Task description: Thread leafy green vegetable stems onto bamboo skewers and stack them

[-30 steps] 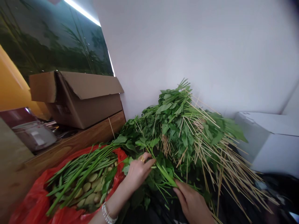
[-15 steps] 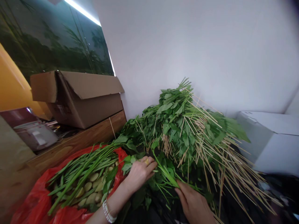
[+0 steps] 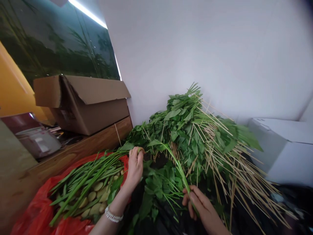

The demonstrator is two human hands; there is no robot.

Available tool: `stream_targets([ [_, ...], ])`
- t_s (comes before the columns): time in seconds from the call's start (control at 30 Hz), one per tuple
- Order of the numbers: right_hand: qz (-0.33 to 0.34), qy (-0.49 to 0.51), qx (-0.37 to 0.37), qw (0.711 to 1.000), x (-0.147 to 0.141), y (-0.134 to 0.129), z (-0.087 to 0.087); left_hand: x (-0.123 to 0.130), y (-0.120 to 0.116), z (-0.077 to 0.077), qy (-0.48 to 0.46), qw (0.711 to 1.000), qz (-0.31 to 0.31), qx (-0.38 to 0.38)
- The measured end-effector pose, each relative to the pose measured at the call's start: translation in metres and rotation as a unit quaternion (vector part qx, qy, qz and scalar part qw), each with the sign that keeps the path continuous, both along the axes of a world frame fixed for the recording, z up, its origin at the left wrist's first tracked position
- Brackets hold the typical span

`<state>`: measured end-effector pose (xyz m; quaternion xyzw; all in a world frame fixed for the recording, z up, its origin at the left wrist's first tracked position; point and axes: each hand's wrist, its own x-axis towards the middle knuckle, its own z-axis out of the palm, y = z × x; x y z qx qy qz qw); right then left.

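Observation:
My right hand [image 3: 201, 204] is closed around the lower end of a green leafy stalk [image 3: 180, 171], whose leafy tip points up and away to the left. My left hand [image 3: 135, 168], with a white beaded bracelet at the wrist, is closed near the rim of a red plastic bag [image 3: 61, 174]. A small green patch shows by its thumb; what the fingers hold is hidden. Loose leafy greens [image 3: 160, 184] lie between my hands on a dark surface. Behind them rises a big pile of leafy greens [image 3: 181, 114], with many thin pale sticks [image 3: 234, 166] poking out.
Inside the red bag are long green stems [image 3: 90, 178] and pale round slices [image 3: 91, 196]. A cardboard box [image 3: 102, 109] stands on a wooden ledge [image 3: 97, 140] at left, near a translucent tub [image 3: 40, 142]. A white box [image 3: 285, 147] is at right, before a white wall.
My left hand has moved left and up, away from the stalk, and turned. My right hand has shifted slightly right and still grips the stalk, which now stands more exposed.

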<state>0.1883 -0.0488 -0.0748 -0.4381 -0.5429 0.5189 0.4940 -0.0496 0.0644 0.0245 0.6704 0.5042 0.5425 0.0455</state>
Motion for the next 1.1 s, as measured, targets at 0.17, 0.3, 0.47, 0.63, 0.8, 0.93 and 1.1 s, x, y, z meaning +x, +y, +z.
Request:
stream_targets([
  [0.17, 0.038, 0.126, -0.037, 0.991, -0.001, 0.002, -0.003, -0.002, -0.006, -0.007, -0.026, 0.995, -0.083, -0.040],
  [0.3, 0.051, 0.166, -0.063, 0.983, -0.002, 0.000, 0.000, 0.009, -0.014, -0.026, 0.092, 0.990, -0.109, -0.018],
  [0.47, 0.048, 0.154, -0.077, 0.984, -0.002, 0.001, 0.002, 0.027, -0.028, -0.046, 0.308, 0.934, -0.176, 0.043],
  [0.63, 0.053, 0.155, -0.068, 0.984, 0.001, 0.004, -0.004, 0.029, -0.027, -0.042, 0.267, 0.945, -0.188, 0.024],
  [0.8, 0.052, 0.099, -0.046, 0.993, 0.002, 0.005, -0.006, 0.027, -0.020, -0.027, 0.157, 0.969, -0.178, 0.076],
  [0.93, 0.048, 0.043, -0.022, 0.998, 0.001, 0.002, 0.000, 0.026, -0.018, -0.018, 0.113, 0.973, -0.162, 0.118],
  [1.1, 0.032, -0.012, -0.012, 0.999, 0.000, -0.002, 0.006, 0.023, -0.018, -0.017, 0.109, 0.974, -0.145, 0.136],
])
